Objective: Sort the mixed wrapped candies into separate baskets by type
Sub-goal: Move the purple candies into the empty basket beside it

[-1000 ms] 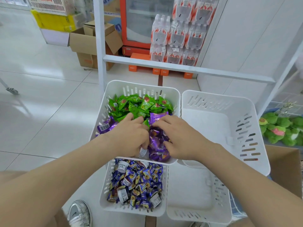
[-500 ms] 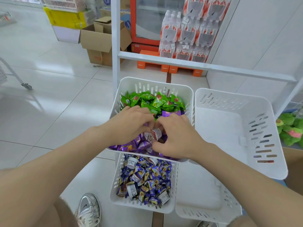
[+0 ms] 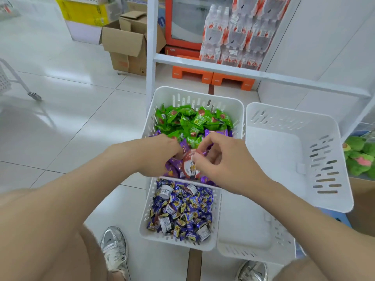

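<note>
Both hands dig in the mixed basket (image 3: pixel 240 110): right hand (image 3: pixel 227 163) pinches a small cup (image 3: pixel 190 165), left hand (image 3: pixel 160 157) clutches purple candies (image 3: pixel 172 164). Basket (image 3: pixel 332 138) beside the right hand sits empty; sorting barely begun.

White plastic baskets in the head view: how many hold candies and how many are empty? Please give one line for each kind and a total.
White plastic baskets holding candies: 2 (upper one with green and purple wrappers, lower one with blue wrappers)
Empty white plastic baskets: 2 (upper right, lower right)
Total: 4
</note>
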Tool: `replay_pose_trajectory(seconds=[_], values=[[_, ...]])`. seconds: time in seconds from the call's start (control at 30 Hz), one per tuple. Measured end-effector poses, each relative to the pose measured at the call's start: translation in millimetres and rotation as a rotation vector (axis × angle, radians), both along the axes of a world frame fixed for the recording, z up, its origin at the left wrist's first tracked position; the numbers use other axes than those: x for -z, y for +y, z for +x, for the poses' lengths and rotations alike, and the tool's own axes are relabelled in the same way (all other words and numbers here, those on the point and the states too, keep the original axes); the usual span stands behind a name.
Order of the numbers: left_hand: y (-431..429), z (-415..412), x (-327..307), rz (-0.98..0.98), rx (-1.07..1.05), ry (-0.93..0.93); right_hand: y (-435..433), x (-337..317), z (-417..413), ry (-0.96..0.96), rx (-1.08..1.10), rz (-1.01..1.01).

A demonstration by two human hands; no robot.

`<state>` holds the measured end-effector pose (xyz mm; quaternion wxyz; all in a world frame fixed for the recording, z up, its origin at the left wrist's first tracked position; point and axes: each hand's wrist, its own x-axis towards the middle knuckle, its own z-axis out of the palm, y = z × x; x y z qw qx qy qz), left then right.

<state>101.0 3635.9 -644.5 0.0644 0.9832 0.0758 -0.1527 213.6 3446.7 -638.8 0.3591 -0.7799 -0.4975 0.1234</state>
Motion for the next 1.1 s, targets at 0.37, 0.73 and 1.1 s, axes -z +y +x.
replay_pose_trajectory(seconds=[0.37, 0.73, 1.1], values=[[-57.6, -12.0, 6.7, 0.03, 0.076, -0.406, -46.1, 118.7, -32.8, -0.064, -0.192, -0.621], [-44.2, -8.7, 25.0, 0.289, -0.202, -0.342, -31.7, 72.5, -52.7, -0.168, -0.312, -0.409], [-34.9, 8.8, 16.3, -0.113, -0.313, -0.042, -5.6, 29.0, 43.1, -0.743, -0.21, -0.56]])
